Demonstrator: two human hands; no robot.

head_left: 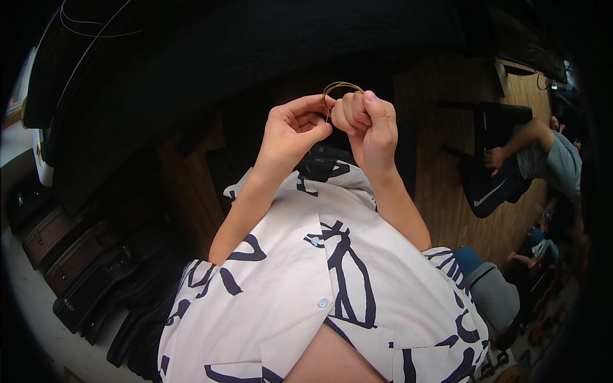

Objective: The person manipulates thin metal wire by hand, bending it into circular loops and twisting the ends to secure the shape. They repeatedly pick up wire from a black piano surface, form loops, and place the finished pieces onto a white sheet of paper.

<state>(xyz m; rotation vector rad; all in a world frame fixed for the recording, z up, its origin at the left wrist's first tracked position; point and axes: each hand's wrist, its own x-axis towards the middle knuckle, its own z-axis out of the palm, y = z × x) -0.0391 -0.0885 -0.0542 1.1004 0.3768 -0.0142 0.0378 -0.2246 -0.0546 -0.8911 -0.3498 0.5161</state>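
Note:
A coiled gold-coloured guitar string (343,83) is held up in front of my chest, between my two hands. My right hand (370,124) is closed in a fist around the right side of the coil, its thumb on top. My left hand (290,131) meets the coil's left side, index fingertip against the loops. Its thumb tip lies lower, at a thin end of the string hanging down there. The rest of the string is hidden within the right fist.
Dark instrument cases (96,274) stand in a row at the left. A large black surface (268,38) spans the far side. Thin pale wires (89,48) curve at the upper left. Wooden floor (440,83) shows at right, where another person (543,150) sits; more people are beyond.

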